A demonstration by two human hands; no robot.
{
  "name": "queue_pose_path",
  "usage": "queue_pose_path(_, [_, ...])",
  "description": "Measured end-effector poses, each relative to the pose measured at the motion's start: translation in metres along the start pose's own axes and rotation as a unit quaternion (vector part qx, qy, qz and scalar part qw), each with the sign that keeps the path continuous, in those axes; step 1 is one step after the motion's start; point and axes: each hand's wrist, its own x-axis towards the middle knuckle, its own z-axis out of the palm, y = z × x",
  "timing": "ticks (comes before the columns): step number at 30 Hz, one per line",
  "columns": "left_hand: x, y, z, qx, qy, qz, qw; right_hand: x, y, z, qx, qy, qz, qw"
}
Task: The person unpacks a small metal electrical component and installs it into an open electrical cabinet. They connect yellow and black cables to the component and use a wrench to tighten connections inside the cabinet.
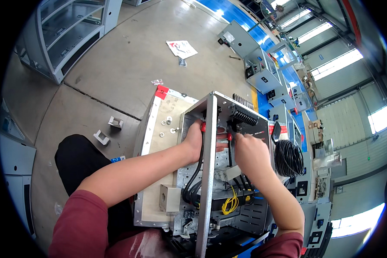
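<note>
A grey metal cabinet frame (211, 172) stands open in front of me, with black parts and cables inside. My left hand (194, 142) reaches into it behind the upright post, fingers stretched out and apart beside a black cable with a red end sleeve (203, 127). My right hand (250, 150) is closed near a second red-sleeved cable (229, 136), just below a black ribbed part (244, 116). Whatever its fingers hold is hidden. Lower in the cabinet lies a yellow wire bundle (230, 204), next to black cables (193, 191).
Washers and nuts (169, 119) lie on the wooden-topped surface (157, 148) at left, near a beige block (170, 199). A black cable coil (289, 158) sits at right. Two small brackets (101, 137) and a white bag (181, 49) are on the floor. More cabinets (264, 75) stand beyond.
</note>
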Motion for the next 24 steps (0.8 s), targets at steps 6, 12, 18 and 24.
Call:
queue_pose_path(6, [0.005,-0.001,-0.003,-0.021,-0.014,0.003,1.000,0.006,-0.007,-0.004,0.072,-0.092,0.074,0.990])
queue_pose_path(12, [0.009,-0.002,-0.007,-0.031,-0.023,0.004,0.999,0.002,-0.006,0.007,0.158,-0.160,0.049,0.973])
queue_pose_path(18, [0.002,-0.002,-0.001,-0.042,-0.054,0.010,0.998,0.003,-0.021,0.015,0.068,-0.254,0.048,0.964])
queue_pose_path(24, [0.001,-0.003,-0.001,-0.033,-0.031,0.016,0.999,0.000,-0.036,0.020,0.056,-0.230,0.036,0.971])
